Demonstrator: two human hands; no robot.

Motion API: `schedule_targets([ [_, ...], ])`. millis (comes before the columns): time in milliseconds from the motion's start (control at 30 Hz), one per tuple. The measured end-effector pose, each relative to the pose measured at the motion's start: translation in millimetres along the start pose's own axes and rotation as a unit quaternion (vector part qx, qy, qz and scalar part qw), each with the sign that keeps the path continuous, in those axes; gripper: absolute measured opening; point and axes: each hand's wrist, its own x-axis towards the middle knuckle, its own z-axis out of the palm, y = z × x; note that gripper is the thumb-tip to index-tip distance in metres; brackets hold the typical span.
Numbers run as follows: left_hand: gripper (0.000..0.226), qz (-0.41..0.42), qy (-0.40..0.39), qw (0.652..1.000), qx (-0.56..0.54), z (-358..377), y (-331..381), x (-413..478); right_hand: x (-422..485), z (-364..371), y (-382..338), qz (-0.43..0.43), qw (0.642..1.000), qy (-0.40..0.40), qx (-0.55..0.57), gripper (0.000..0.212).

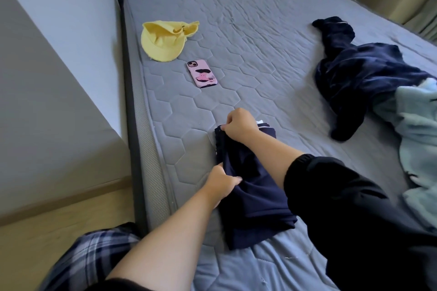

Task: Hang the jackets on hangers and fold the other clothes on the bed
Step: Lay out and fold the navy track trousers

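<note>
Dark blue soft cloth garment (255, 196) on grey quilted bed (260, 42), just on near side of pink flat phone (202, 73). Left hand (222, 184) grips its side, right hand (238, 125) pinches far end. Uneven pull: fold could go crooked.

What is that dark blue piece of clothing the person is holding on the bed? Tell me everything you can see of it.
The navy garment is soft, matte cloth, folded into a long narrow bundle on the grey quilted mattress near its left edge. A bit of white shows at its far end; its type is unclear. The right hand pinches its far corner, the left hand grips its left side midway, and the right forearm crosses over it.
</note>
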Motion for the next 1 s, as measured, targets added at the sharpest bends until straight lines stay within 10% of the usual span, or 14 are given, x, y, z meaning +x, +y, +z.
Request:
schedule_targets([
  [200,0.04,-0.034,0.031,0.998,0.041,0.3,-2.1,-0.2,3.4,4.9,-20.3,-0.054,0.984,-0.113,-0.128,0.036],
  [333,0.038,-0.035,0.021,0.999,0.004,-1.8,-5.9,-1.0,10.7,5.0,-29.3,-0.067,0.983,-0.077,-0.152,0.01],
  [533,0.031,-0.013,0.038,0.998,-0.052,-0.6,-12.3,0.0,16.6,-4.1,-4.2,-0.027,0.99,-0.078,-0.111,0.029],
  [767,0.054,-0.044,0.107,0.993,-0.018,4.1,-3.4,8.1,-21.2,-38.6,56.5,-0.073,0.958,0.266,0.083,0.019],
  [900,0.05,-0.07,0.119,0.99,0.028,0.9,-7.2,11.6,-65.2,-11.7,85.2,-0.192,0.959,0.205,-0.043,0.036],
  [1000,0.051,-0.059,0.123,0.988,0.075,-0.9,-9.2,11.2,-79.3,13.4,97.5,-0.362,0.891,0.055,-0.268,0.051],
])
